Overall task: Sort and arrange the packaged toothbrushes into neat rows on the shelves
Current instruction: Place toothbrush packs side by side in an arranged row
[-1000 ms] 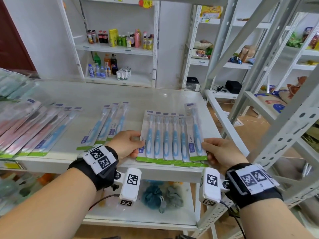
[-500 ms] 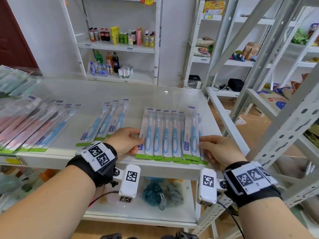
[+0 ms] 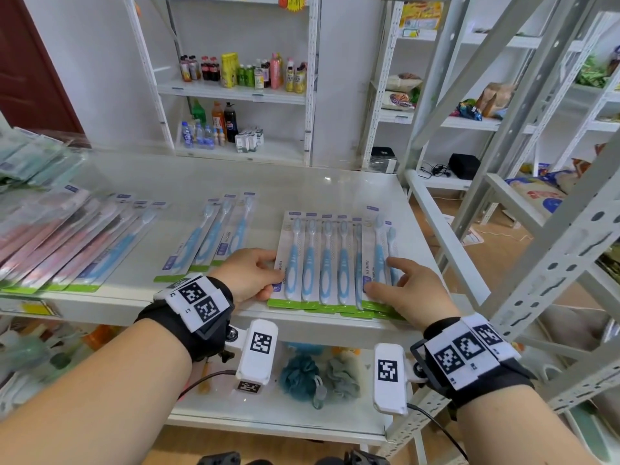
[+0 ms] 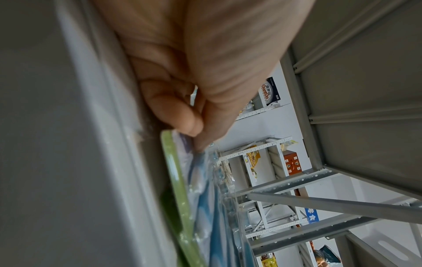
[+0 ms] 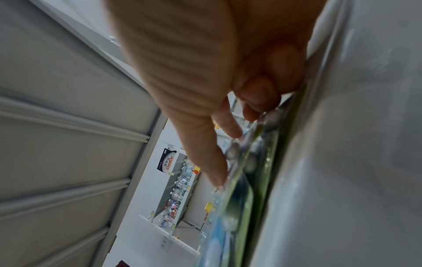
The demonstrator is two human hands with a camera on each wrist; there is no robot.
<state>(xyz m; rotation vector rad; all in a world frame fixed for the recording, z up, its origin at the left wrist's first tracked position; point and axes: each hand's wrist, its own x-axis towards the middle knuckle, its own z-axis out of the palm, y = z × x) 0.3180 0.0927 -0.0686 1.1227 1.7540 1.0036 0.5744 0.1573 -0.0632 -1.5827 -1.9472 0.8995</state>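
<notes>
A person is standing at a white shelf (image 3: 208,182), both hands resting at the near end of a row of blue packaged toothbrushes (image 3: 330,260) lying flat, overlapped side by side near the shelf's front right edge. The left hand (image 3: 250,275) is gripping the row's left edge, fingers curled against the outermost pack with the thumb on top. The right hand (image 3: 407,288) is lying over the row's right end, fingers loosely spread and pressing down on the packs; the blurred wrist view suggests it is not gripping them. To the left, three more blue packs (image 3: 214,236) are lying slanted, and further left a fan of pink and blue packs (image 3: 63,243) is covering the shelf. Bath sponges (image 3: 315,374) are sitting on the shelf below.
</notes>
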